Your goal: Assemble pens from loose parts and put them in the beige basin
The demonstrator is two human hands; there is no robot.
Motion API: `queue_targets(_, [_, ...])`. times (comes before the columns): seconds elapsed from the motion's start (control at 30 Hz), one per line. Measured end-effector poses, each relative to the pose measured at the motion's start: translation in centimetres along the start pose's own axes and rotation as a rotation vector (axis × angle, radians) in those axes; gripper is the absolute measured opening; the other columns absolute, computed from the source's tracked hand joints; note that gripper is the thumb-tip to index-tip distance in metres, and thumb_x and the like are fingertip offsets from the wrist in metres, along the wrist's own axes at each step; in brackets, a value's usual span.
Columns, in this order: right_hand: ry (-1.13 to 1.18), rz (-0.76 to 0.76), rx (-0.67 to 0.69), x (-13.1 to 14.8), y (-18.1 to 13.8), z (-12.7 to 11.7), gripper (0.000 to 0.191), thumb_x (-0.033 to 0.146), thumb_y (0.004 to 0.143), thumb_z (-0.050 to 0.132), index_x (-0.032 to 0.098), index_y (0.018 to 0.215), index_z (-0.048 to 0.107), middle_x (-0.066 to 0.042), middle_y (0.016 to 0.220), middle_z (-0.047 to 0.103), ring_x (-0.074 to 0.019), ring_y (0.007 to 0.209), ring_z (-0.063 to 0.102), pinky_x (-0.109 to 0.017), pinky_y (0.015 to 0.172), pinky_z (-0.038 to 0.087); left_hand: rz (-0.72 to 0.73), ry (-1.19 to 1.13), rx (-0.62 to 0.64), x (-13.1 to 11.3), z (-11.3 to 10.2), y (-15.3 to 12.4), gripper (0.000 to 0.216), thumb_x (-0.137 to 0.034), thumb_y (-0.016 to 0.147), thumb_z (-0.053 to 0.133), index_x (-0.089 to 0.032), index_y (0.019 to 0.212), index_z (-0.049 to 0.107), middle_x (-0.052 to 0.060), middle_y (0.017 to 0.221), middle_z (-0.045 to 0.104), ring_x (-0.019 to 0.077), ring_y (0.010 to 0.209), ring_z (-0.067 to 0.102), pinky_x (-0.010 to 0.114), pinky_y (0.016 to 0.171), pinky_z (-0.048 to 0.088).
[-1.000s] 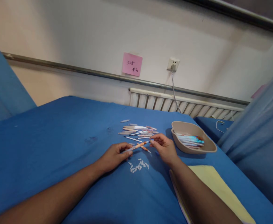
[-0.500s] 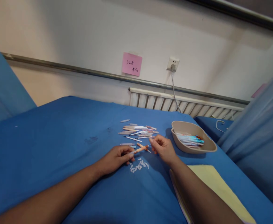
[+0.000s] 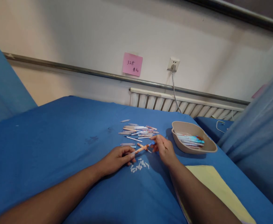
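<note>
My left hand (image 3: 120,158) is closed on a pen (image 3: 141,149) with an orange patterned barrel, gripping its lower left end between thumb and fingers. At the pen's other end, which shows blue, the fingers of my right hand (image 3: 163,150) are curled around it. Just behind the held pen lies another orange pen-like piece (image 3: 148,150). Farther back is a loose pile of pen barrels (image 3: 128,128) and thin white refills (image 3: 133,139). Several small white pointed pieces (image 3: 140,165) are scattered in front of my left fingertips.
A beige bin (image 3: 192,151) with several pens (image 3: 191,140) stands on the right. Near my right forearm lies a yellow sheet or pad (image 3: 211,183). A blue cloth (image 3: 45,140) covers the surface. Behind are a radiator (image 3: 155,101) and a plugged-in cord (image 3: 174,90).
My right hand's fingers have shifted around the pen's end, and a bright blue part now shows there. My left hand keeps its hold, nearly unmoved.
</note>
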State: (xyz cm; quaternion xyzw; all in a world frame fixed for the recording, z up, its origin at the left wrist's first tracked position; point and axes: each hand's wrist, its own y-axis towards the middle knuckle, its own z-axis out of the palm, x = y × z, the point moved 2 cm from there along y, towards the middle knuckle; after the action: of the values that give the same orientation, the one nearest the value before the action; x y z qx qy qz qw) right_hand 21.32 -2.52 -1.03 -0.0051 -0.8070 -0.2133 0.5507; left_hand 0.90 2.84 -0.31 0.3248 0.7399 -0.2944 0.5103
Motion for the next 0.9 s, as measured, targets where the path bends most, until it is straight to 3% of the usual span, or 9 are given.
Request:
queue_targets(0.13, [0.11,0.002,-0.028,-0.4,0.1,0.2,0.038,0.05,0.088,0.041,0.02,0.098,0.062,0.001,0.06,0.059,-0.0143,0.058,0.057,-0.025,0.058,0.043,0.0,-0.046,0.011,0.0,0.0,0.0,0.031,-0.045,0.083,0.052,-0.015,0.087,0.061,0.001,0.076,0.064,0.0118,0.067,0.056,0.022,0.063,0.044])
queue_targets(0.27, [0.264,0.039,-0.008,-0.3,0.3,0.7,0.031,0.048,0.081,0.053,0.019,0.091,0.06,0.001,0.066,0.06,-0.0115,0.052,0.054,-0.024,0.055,0.043,0.005,-0.08,0.01,0.0,0.0,0.0,0.031,-0.043,0.082,0.054,-0.015,0.094,0.059,0.002,0.079,0.064,0.0111,0.065,0.055,0.023,0.063,0.045])
queue_targets(0.43, [0.305,0.065,0.017,0.1,0.5,1.1,0.029,0.048,0.079,0.056,0.019,0.079,0.056,0.003,0.059,0.057,-0.01,0.048,0.051,-0.023,0.052,0.042,0.037,-0.038,-0.044,0.2,-0.2,0.0,0.035,-0.04,0.084,0.052,-0.017,0.11,0.053,0.002,0.082,0.064,0.0133,0.07,0.057,0.026,0.068,0.047])
queue_targets(0.63, [0.262,0.066,0.036,0.6,0.8,1.2,0.034,0.053,0.079,0.053,0.02,0.072,0.05,0.004,0.054,0.056,-0.0102,0.046,0.051,-0.022,0.049,0.04,0.047,0.07,-0.039,0.2,-0.3,0.3,0.027,-0.043,0.083,0.052,-0.018,0.092,0.056,0.001,0.08,0.063,0.0148,0.072,0.058,0.026,0.069,0.048])
queue_targets(0.9, [0.228,0.01,0.135,0.5,0.2,1.4,0.048,0.062,0.085,0.034,0.02,0.078,0.057,0.0,0.062,0.06,-0.0111,0.05,0.054,-0.023,0.053,0.042,0.026,0.041,-0.033,-0.1,0.0,0.3,0.029,-0.045,0.082,0.052,-0.017,0.089,0.054,0.002,0.08,0.063,0.0144,0.069,0.058,0.026,0.069,0.047])
